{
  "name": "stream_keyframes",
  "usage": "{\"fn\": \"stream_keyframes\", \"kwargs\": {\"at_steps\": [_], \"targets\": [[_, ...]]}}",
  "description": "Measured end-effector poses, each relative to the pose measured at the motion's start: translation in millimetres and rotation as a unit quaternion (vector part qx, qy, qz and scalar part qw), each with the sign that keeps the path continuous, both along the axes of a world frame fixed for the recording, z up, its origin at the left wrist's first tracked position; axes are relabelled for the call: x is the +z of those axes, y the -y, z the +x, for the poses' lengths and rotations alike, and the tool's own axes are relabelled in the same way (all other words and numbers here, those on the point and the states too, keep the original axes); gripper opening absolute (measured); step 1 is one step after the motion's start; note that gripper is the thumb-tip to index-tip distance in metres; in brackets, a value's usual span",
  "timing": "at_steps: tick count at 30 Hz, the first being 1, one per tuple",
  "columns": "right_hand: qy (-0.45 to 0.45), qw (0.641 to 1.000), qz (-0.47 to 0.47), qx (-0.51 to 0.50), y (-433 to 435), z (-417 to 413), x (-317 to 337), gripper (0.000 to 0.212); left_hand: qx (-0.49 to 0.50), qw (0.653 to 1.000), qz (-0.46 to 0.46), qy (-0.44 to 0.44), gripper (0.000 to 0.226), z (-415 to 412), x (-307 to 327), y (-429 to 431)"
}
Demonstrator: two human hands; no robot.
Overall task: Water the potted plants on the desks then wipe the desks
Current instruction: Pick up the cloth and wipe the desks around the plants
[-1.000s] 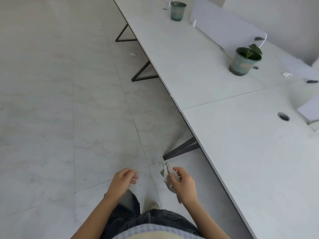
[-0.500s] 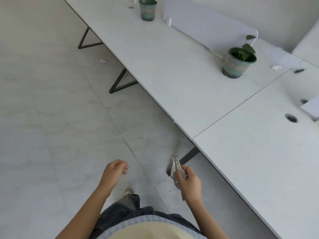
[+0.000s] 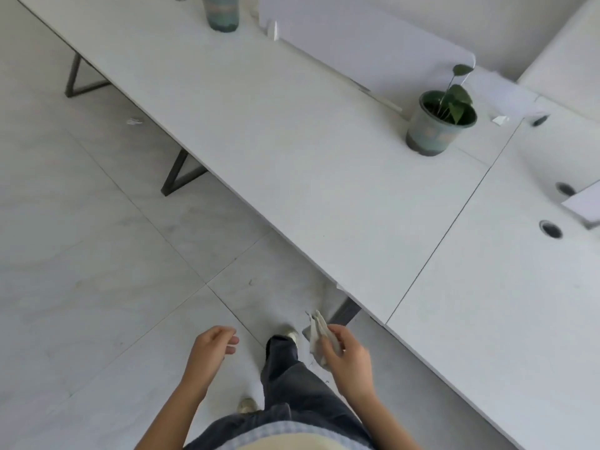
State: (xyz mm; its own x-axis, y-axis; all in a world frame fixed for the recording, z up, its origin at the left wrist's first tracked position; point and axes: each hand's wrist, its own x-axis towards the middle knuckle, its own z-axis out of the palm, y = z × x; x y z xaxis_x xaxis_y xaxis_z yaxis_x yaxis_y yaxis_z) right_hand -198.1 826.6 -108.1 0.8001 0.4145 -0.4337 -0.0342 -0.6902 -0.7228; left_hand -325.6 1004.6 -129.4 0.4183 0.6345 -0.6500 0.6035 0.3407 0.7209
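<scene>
A long row of white desks (image 3: 292, 151) runs from the top left to the lower right. A potted plant (image 3: 438, 123) with a few green leaves stands in a grey-green pot near the back of the desk, right of centre. Another pot (image 3: 220, 11) of the same kind is cut off by the top edge. My right hand (image 3: 349, 360) is shut on a crumpled pale cloth (image 3: 318, 332), held over the floor just short of the desk edge. My left hand (image 3: 211, 347) hangs loosely curled with nothing in it.
White divider panels (image 3: 367, 43) stand along the back of the desks. Round cable holes (image 3: 550, 229) and a sheet of paper (image 3: 584, 203) are on the right desk. Dark metal desk legs (image 3: 177, 177) reach the tiled floor, where a small paper scrap (image 3: 133, 121) lies.
The view has swung right and closer to the desks, so the potted plant now sits nearer. My right hand keeps the cloth; my hands have drifted slightly apart while I step forward.
</scene>
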Motion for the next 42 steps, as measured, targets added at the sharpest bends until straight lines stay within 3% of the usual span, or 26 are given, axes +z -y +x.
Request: {"fn": "stream_keyframes", "kwargs": {"at_steps": [8, 13, 18, 21, 24, 26, 28, 30, 32, 33, 37, 42], "targets": [[0.052, 0.983, 0.146, -0.1, -85, 119, 36, 0.01, -0.054, 0.995, 0.05, 0.061, 0.021, 126, 24, -74], [0.041, 0.975, 0.122, -0.18, -95, 148, 25, 0.009, -0.106, 0.993, 0.028, 0.043, 0.021, 168, 22, -99], [0.064, 0.952, 0.112, -0.279, -108, 170, 17, 0.01, -0.153, 0.984, 0.032, 0.09, 0.02, 230, 32, -136], [0.087, 0.918, 0.114, -0.37, -114, 184, 17, 0.009, -0.241, 0.963, 0.035, 0.117, 0.015, 268, 34, -155], [0.097, 0.859, 0.131, -0.485, -119, 204, 22, 0.013, -0.3, 0.942, 0.068, 0.131, 0.014, 304, 34, -178], [0.13, 0.808, 0.131, -0.559, -121, 229, 28, 0.02, -0.334, 0.921, 0.168, 0.107, 0.019, 332, 24, -195], [0.187, 0.78, 0.093, -0.59, -118, 263, 32, 0.029, -0.376, 0.872, 0.304, 0.072, 0.029, 366, 10, -208], [0.208, 0.818, 0.014, -0.536, -110, 303, 26, 0.036, -0.419, 0.822, 0.385, 0.027, 0.04, 402, 0, -215], [0.131, 0.894, -0.144, -0.403, -100, 334, 9, 0.036, -0.471, 0.78, 0.411, -0.021, 0.048, 427, -7, -218], [0.085, 0.914, -0.207, -0.337, -96, 343, -1, 0.038, -0.489, 0.763, 0.421, -0.036, 0.051, 434, -13, -219], [0.063, 0.916, -0.295, -0.263, -100, 363, -23, 0.052, -0.551, 0.705, 0.443, -0.052, 0.067, 438, -37, -221], [0.035, 0.91, -0.333, -0.245, -104, 403, -32, 0.054, -0.549, 0.691, 0.464, -0.07, 0.068, 440, -46, -221]]}}
